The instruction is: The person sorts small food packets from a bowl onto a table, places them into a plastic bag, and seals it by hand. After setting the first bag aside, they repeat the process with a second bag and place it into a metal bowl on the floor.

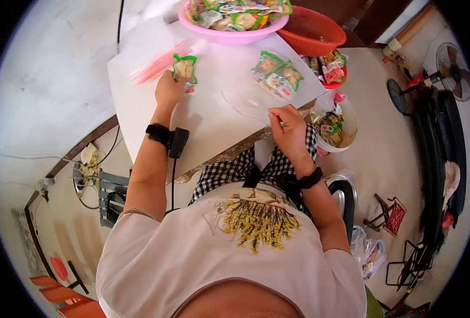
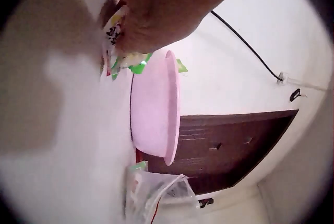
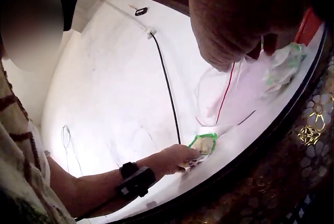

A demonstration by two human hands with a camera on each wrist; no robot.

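Observation:
My left hand (image 1: 169, 91) holds a small clear snack packet (image 1: 184, 69) with a green border and pale pieces inside, over the left part of the white table. In the left wrist view its fingers curl round the packet's printed side (image 2: 112, 36). Near the table's front edge, my right hand (image 1: 289, 130) pinches the edge of a clear plastic bag (image 1: 244, 106) with a red line along it. Several similar green-edged packets (image 1: 278, 74) lie at the bag's far end. The right wrist view shows the bag's red line (image 3: 225, 93) running down from the fingers.
A flat pile of pink-edged clear bags (image 1: 158, 64) lies at the table's left. A pink basin (image 1: 235, 37) full of packets stands at the back, beside a red basket (image 1: 312, 32). A white bucket (image 1: 353, 124) with packets stands right of the table (image 1: 203, 127).

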